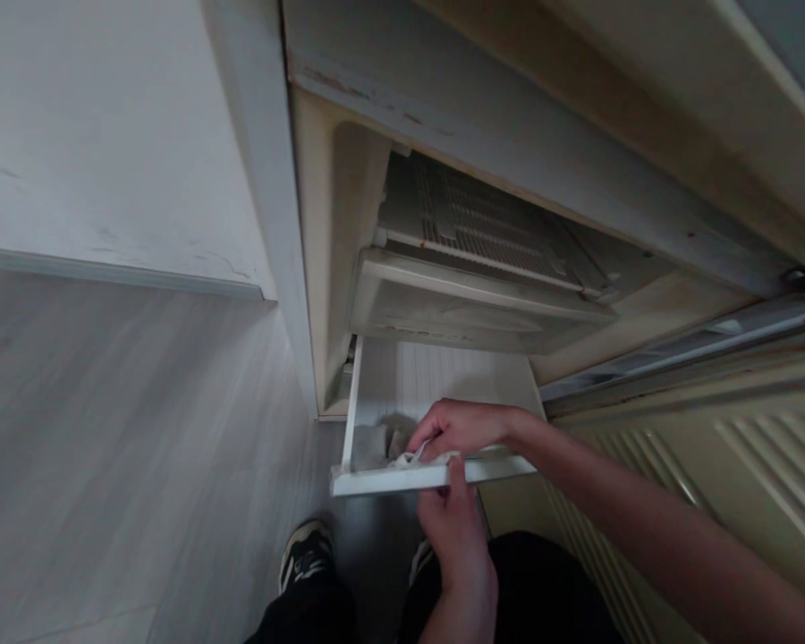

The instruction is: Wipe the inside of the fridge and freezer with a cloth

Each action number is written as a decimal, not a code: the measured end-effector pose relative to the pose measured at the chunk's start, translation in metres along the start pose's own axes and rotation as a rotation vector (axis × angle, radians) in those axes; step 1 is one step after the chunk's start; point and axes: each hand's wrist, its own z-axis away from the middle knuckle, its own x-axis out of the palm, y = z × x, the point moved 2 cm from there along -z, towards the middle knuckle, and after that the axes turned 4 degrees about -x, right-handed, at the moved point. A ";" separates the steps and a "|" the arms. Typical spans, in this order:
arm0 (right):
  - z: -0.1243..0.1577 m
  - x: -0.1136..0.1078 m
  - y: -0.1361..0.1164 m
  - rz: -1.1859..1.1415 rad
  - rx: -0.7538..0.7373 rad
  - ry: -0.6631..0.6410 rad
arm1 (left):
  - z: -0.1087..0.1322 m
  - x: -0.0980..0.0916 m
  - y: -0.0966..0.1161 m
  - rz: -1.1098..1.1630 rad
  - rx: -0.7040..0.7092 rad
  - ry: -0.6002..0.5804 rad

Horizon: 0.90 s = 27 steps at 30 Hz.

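A shallow white drawer (436, 358) is pulled out from the lower part of an open refrigerator or freezer. My left hand (453, 528) grips the drawer's front edge from below, its thumb hooked over the rim. Inside the drawer, just behind that rim, my right hand (461, 424) bends down with closed fingers on a crumpled white cloth or tissue (412, 454). Part of the cloth is hidden by the fingers. A greyish patch or lump (370, 443) shows in the drawer's front left corner; I cannot make out what it is.
Above the drawer are a clear-fronted compartment (456, 313) and a ribbed shelf (489, 224). The open ribbed door (744, 465) stands at the right. A white wall (100, 134) rises at the left over grey wood-look flooring (121, 429). My shoe (307, 555) is below the drawer.
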 end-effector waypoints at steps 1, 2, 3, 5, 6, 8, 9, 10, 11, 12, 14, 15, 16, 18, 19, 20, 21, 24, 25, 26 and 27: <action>0.010 -0.002 0.000 0.044 -0.038 0.035 | 0.001 0.000 0.001 0.000 -0.013 -0.002; 0.022 -0.005 -0.001 0.089 -0.072 0.085 | 0.003 0.000 0.003 -0.002 -0.023 -0.010; 0.036 -0.007 -0.001 0.137 -0.093 0.162 | 0.005 0.000 0.005 -0.004 -0.033 -0.027; 0.071 -0.012 0.001 0.267 -0.075 0.406 | 0.009 0.001 0.008 -0.002 -0.057 -0.056; 0.091 -0.013 0.005 0.343 -0.042 0.550 | 0.011 0.002 0.010 -0.002 -0.070 -0.061; 0.130 -0.007 0.016 0.506 0.025 0.804 | 0.013 0.003 0.012 0.000 -0.096 -0.040; 0.146 0.002 0.023 0.583 0.040 0.886 | 0.013 0.003 0.013 -0.004 -0.109 -0.013; 0.158 0.014 0.033 0.647 0.042 0.936 | 0.012 0.003 0.013 -0.010 -0.119 0.008; 0.166 0.029 0.042 0.696 0.033 0.965 | 0.012 0.003 0.013 -0.016 -0.125 0.024; 0.169 0.045 0.052 0.740 0.023 0.998 | 0.011 0.004 0.013 -0.024 -0.127 0.038; 0.162 0.081 0.066 0.821 -0.016 1.063 | 0.011 0.004 0.013 -0.042 -0.125 0.042; 0.153 0.098 0.068 0.860 -0.048 1.103 | 0.011 0.004 0.013 -0.050 -0.119 0.027; 0.142 0.114 0.068 0.881 -0.094 1.122 | 0.011 0.004 0.013 -0.061 -0.108 0.012; 0.119 0.136 0.059 0.863 -0.203 1.124 | 0.011 0.002 0.014 -0.094 -0.084 -0.007; 0.108 0.143 0.052 0.821 -0.260 1.117 | 0.011 0.001 0.016 -0.114 -0.075 -0.007; 0.100 0.147 0.045 0.752 -0.307 1.115 | 0.011 0.000 0.018 -0.132 -0.068 -0.004; 0.094 0.149 0.039 0.651 -0.331 1.122 | 0.011 0.000 0.021 -0.146 -0.064 -0.003; 0.096 0.151 0.032 0.223 -0.243 1.210 | 0.013 0.004 0.030 -0.146 -0.107 -0.090; 0.103 0.154 0.034 0.061 -0.180 1.272 | 0.014 0.007 0.033 -0.143 -0.144 -0.133; 0.112 0.160 0.037 -0.106 -0.119 1.346 | 0.016 0.010 0.036 -0.147 -0.188 -0.159; 0.122 0.167 0.040 -0.263 -0.076 1.416 | 0.017 0.013 0.038 -0.157 -0.228 -0.166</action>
